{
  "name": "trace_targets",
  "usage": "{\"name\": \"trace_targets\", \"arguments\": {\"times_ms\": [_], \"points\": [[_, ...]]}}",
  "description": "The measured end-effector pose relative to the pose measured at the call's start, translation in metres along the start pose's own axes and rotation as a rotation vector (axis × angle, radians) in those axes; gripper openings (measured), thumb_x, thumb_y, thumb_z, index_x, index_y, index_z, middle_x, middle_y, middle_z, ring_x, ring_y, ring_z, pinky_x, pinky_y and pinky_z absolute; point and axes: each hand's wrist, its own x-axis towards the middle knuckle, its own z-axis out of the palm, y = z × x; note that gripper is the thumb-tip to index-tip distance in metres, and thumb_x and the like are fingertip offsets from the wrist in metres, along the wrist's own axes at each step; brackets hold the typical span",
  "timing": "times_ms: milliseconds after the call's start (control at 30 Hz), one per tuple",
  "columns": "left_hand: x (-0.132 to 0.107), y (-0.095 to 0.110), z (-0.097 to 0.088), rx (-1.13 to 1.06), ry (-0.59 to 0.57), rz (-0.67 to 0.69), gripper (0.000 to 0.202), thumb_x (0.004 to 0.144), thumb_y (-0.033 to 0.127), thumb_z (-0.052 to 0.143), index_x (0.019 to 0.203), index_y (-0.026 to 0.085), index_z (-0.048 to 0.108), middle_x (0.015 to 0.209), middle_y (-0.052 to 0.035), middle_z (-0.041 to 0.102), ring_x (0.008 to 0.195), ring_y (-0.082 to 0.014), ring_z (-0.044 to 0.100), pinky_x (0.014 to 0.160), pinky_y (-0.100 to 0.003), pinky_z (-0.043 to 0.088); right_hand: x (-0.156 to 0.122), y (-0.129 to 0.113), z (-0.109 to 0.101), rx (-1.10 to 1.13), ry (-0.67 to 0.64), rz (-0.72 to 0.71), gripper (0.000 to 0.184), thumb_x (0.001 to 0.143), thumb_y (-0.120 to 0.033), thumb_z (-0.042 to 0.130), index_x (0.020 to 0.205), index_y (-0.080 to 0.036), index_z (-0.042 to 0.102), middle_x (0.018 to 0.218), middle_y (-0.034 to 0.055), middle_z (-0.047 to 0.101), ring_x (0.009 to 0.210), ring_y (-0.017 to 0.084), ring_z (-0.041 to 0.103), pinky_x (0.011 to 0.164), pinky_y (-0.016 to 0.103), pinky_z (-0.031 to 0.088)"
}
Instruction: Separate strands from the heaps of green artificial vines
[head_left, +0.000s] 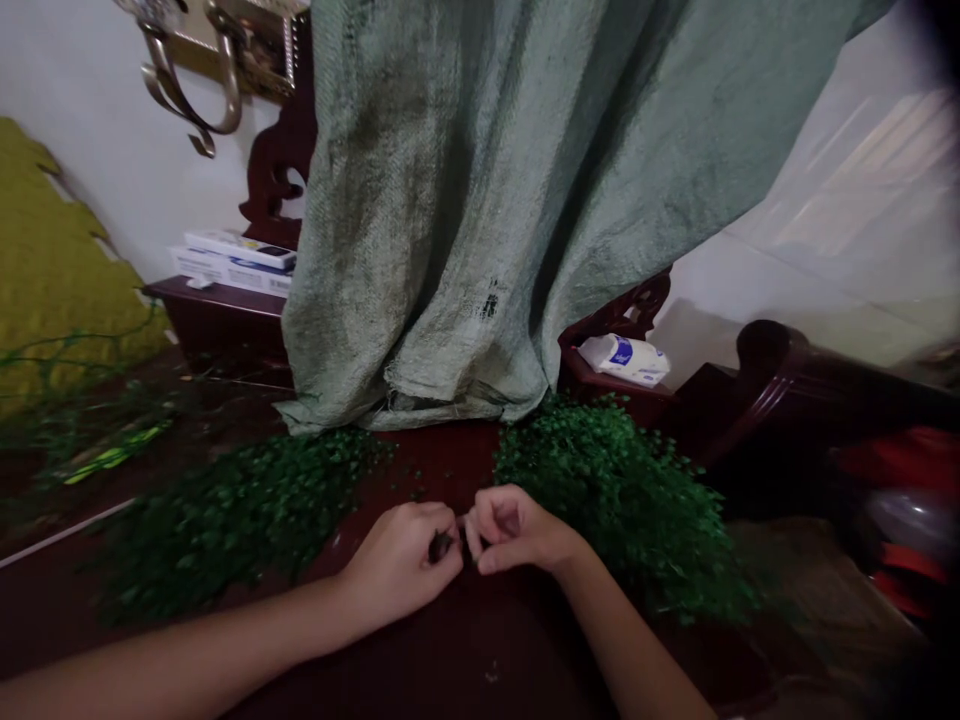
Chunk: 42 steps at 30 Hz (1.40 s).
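My left hand (405,555) is closed, fingers curled round something small, dark and greenish that I cannot make out. Right beside it, my right hand (517,530) is also closed, thumb and fingers bent towards the left hand's fingertips; whatever they pinch is hidden. Both hands meet over the dark red wooden table (450,650). A heap of small-leaved green plant sprigs (247,520) lies to the left of my hands. On the right spreads a second leafy green heap (615,490), partly behind my right forearm.
A grey-green woven sack (487,220) hangs at the back, its lower edge near the table. White boxes (236,262) lie on a ledge at left, a packet of wipes (626,358) on one at right. Loose stems and a bright yellow-green strip (116,455) lie far left.
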Motion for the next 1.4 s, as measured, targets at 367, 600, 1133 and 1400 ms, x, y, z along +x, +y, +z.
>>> {"name": "trace_targets", "arguments": {"times_ms": [367, 600, 1133, 1400], "points": [[0.005, -0.006, 0.002, -0.149, 0.022, -0.075, 0.016, 0.076, 0.016, 0.050, 0.068, 0.018, 0.064, 0.067, 0.0009, 0.063, 0.063, -0.0137, 0.058, 0.059, -0.023, 0.039, 0.009, -0.007, 0.000, 0.525, 0.289, -0.152, 0.023, 0.065, -0.023, 0.075, 0.082, -0.015, 0.061, 0.086, 0.0034, 0.057, 0.086, 0.017, 0.056, 0.088, 0.034, 0.042], [0.004, -0.004, 0.001, -0.159, 0.035, -0.045, 0.017, 0.077, 0.015, 0.049, 0.068, 0.018, 0.063, 0.066, 0.0018, 0.062, 0.063, -0.0135, 0.058, 0.060, -0.023, 0.040, 0.016, 0.004, 0.006, 0.266, 0.526, -0.031, 0.032, 0.060, -0.013, 0.080, 0.082, -0.018, 0.058, 0.080, -0.0021, 0.058, 0.071, 0.009, 0.053, 0.068, 0.022, 0.042], [0.006, -0.006, 0.001, -0.210, 0.065, -0.054, 0.017, 0.079, 0.015, 0.051, 0.071, 0.018, 0.066, 0.069, 0.0015, 0.067, 0.067, -0.0141, 0.061, 0.063, -0.023, 0.042, 0.014, 0.000, 0.009, 0.219, 0.518, -0.023, 0.024, 0.068, -0.025, 0.078, 0.084, -0.017, 0.062, 0.093, 0.0035, 0.060, 0.088, 0.015, 0.059, 0.077, 0.029, 0.047], [0.006, -0.007, 0.000, -0.294, 0.108, -0.120, 0.018, 0.083, 0.026, 0.054, 0.077, 0.019, 0.069, 0.076, 0.0004, 0.071, 0.072, -0.0168, 0.063, 0.064, -0.024, 0.044, 0.013, -0.003, 0.008, 0.202, 0.493, -0.090, 0.019, 0.072, -0.030, 0.069, 0.084, -0.018, 0.061, 0.091, 0.0046, 0.058, 0.084, 0.016, 0.055, 0.069, 0.027, 0.044]]}}
